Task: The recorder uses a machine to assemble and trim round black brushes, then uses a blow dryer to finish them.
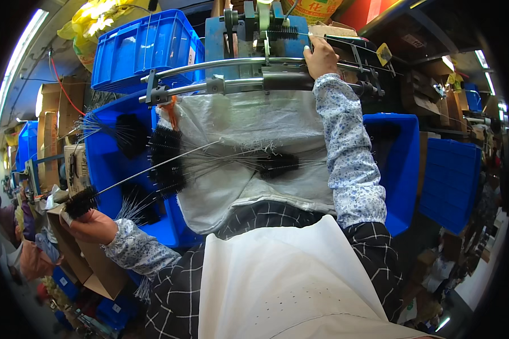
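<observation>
At the lower left, my left hand [93,227] is closed around the bristle end of a black wire brush [82,201]. Its twisted wire stem slants up to the right over the grey-white cloth [220,198] on my lap. My right hand [323,59] reaches up to the machine [246,28], its fingers closed at the wire beside a second black bristle brush [281,33], which lies level at the machine's head. More black brushes [277,165] with thin wire stems rest on the cloth, and a thick bunch of them [167,164] lies at its left edge.
Two metal rails [243,85] cross in front of the machine. A blue crate [136,53] stands at the upper left. Blue bins flank the cloth, the left bin [104,164] holding brushes and the right bin [401,169] beside my sleeve. An open cardboard box [104,277] sits below my left hand.
</observation>
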Tool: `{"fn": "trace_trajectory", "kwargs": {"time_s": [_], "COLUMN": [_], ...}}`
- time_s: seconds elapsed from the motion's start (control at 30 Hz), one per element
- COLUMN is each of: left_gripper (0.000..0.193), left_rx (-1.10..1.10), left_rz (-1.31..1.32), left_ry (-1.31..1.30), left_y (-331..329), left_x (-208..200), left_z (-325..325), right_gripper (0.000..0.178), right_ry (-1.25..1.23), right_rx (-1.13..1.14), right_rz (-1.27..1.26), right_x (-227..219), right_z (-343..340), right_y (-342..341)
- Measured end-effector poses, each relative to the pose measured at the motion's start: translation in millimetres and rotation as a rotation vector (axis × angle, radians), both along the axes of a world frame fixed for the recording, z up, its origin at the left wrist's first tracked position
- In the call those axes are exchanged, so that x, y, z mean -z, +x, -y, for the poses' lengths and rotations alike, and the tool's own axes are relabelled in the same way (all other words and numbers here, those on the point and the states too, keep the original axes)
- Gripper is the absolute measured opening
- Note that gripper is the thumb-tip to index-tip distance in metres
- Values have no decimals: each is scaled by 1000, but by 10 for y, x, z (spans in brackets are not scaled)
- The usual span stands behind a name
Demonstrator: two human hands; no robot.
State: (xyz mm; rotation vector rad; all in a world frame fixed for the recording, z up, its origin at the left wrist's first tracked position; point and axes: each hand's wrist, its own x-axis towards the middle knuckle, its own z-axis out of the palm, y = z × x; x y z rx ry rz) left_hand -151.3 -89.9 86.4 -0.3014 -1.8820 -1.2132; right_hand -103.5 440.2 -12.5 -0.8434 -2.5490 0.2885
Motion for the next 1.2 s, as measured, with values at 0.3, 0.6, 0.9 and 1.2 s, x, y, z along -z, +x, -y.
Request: {"fn": "trace_trajectory", "kwargs": {"time_s": [0.3,0.6,0.9,1.2], "left_gripper": [21,29,33,21], "left_rx": [-334,-81,5,250], "left_rz": [-7,68,119,141], "left_ry": [-412,-9,158,398], "left_y": [86,72,71,91], "left_x": [54,211,229,229], "left_z": [-119,-220,-483,-473], "right_gripper": [36,37,24,20], "right_ry": [2,-19,24,31], "right_rx": [14,15,1,-1], "right_rz": [11,13,-38,-35], "right_x": [2,-38,29,-13], "right_z": [121,288,550,613], "right_y": [-72,-183,-379,-403]}}
